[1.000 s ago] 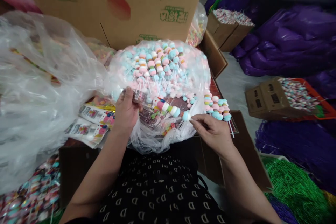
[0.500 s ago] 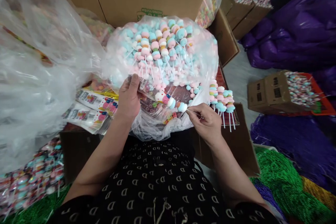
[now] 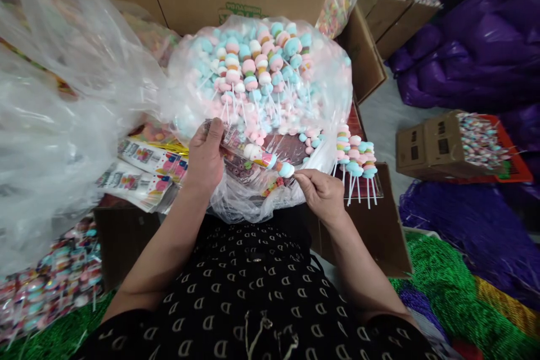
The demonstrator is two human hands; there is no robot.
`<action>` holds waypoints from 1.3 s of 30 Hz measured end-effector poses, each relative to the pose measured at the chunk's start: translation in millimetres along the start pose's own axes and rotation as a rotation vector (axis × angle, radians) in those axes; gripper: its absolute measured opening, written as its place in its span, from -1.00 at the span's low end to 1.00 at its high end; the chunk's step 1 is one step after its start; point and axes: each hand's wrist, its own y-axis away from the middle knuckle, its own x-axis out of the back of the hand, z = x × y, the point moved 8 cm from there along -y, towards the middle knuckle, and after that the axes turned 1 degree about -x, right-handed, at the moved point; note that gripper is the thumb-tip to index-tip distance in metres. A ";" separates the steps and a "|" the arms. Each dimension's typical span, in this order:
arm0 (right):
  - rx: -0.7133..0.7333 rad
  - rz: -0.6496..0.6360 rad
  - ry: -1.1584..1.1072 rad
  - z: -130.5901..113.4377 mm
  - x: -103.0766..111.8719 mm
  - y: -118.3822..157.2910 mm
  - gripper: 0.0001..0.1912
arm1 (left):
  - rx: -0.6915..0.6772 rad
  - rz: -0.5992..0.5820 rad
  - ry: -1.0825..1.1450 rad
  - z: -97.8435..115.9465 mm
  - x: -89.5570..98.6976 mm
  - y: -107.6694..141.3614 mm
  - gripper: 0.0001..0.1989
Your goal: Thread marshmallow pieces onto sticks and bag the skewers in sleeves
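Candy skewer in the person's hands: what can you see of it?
The candy skewer slants across a clear plastic bag, white, pink and blue soft pieces threaded in a row inside a shiny clear wrapper. The left hand pinches the wrapper's printed end; the right hand's fingers sit by the blue end piece.

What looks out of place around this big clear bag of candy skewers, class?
A small bunch of candy skewers sits outside the clear plastic bag, just beyond the right hand, with bare sticks pointing loose, while the rest lie heaped inside the bag.
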 end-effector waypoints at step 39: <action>-0.317 -0.057 -0.528 9.0 -61.9 20.9 -0.73 | 0.086 -0.340 0.209 -4.4 -46.0 35.5 -0.64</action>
